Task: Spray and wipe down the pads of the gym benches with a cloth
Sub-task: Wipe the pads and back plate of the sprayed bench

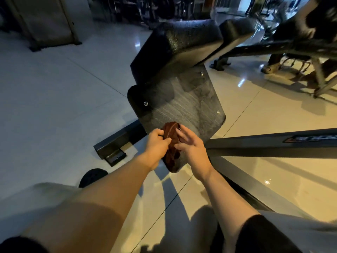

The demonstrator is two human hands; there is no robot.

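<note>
Between wipes, looks like: person's regathering the cloth (171, 143) in front of the bench (182, 106), just above its near edge. Left hand (156, 145) has a clenched grip pinching the cloth; right hand (191, 145) is released, fingers spread against it. No spray bottle visible. Next: bunch cloth, press onto seat pad (175, 46).

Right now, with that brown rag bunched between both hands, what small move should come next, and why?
Probably press the cloth flat onto the ribbed plate just ahead. The left hand pinches it, the right hand is open beside it, and it hangs bunched, touching no pad yet.
</note>
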